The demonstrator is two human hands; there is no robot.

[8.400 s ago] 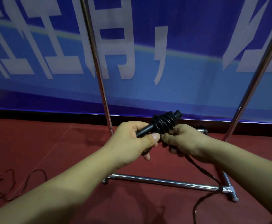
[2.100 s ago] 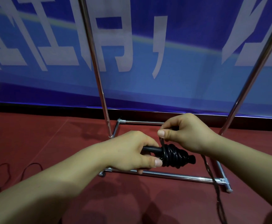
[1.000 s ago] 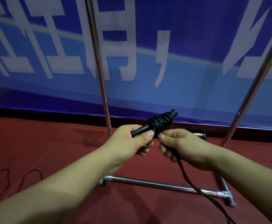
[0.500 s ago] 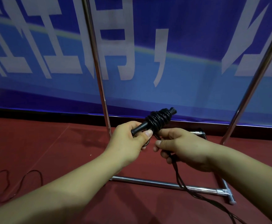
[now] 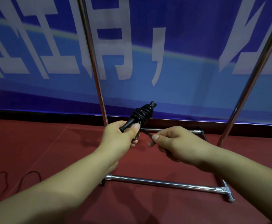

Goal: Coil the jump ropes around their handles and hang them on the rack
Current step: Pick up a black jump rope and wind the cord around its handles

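The person's left hand (image 5: 119, 139) grips the lower end of a slim black plastic jump-rope handle (image 5: 129, 124), its fingers curled round the shaft and the thumb pressed along the side. The handle tilts up and away from that grip, toward the right, and a thick bundle of glossy black rope coils (image 5: 142, 113) is wound round its upper half, just beyond the thumb tip, with the flared handle end poking out above. A small metal ring (image 5: 137, 137) shows just under the left thumb, partly hidden by the fingers.

Just to the right, the right hand (image 5: 175, 144) pinches a short taut length of black rope (image 5: 146, 133) between thumb and forefinger; this strand runs from the pinch up-left to the base of the coils. The remaining right fingers are curled under, and I cannot tell whether they hold more rope.

Behind and below both hands stands a chrome tube rack (image 5: 161, 183): two shiny uprights rising either side of the hands, a crossbar on the dark red carpeted floor (image 5: 51, 143) beneath the wrists. Far to the left of the left hand, thin dark cord loops (image 5: 18, 178) lie on the floor. A blue banner with large white characters (image 5: 188, 54) hangs behind the rack.
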